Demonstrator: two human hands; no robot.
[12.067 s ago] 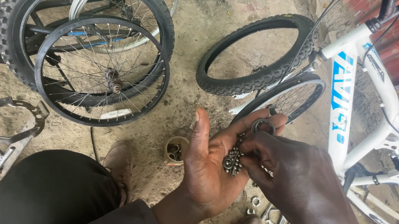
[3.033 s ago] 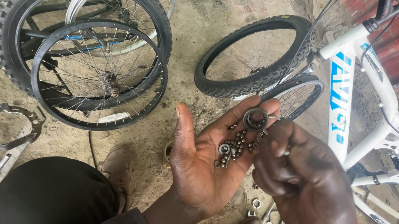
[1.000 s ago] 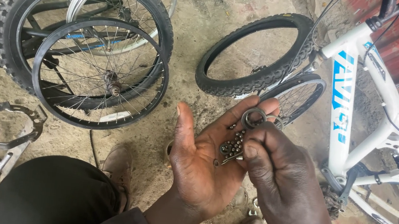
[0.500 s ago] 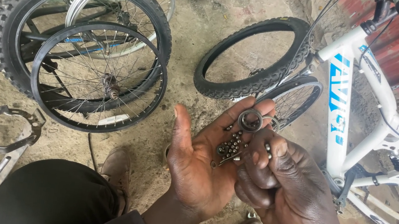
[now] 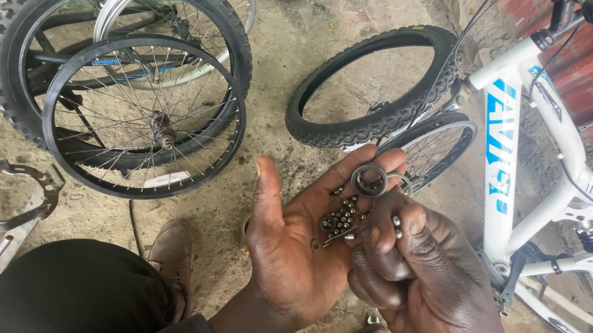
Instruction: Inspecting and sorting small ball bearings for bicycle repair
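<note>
At centre frame the left hand [image 5: 294, 252] lies open, cupping steel balls [image 5: 338, 222] and a bearing ring [image 5: 369, 180]. The right hand [image 5: 421, 277] curls beside it, pinching one ball at its fingertips.

Both hands are bare: the left hand [image 5: 294, 255] and right hand [image 5: 423, 292] carry no gloves or rings. Black trousers [image 5: 74, 290] at seven o'clock; a worn brown shoe [image 5: 171, 253] beside them.

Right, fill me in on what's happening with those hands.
A person sits on the ground among bicycle parts. The left hand lies palm up, cupping a heap of small steel bearing balls and a metal ring near the fingertips. The right hand pinches a couple of balls over the heap. A white bicycle frame stands to the right, loose wheels to the left.
</note>
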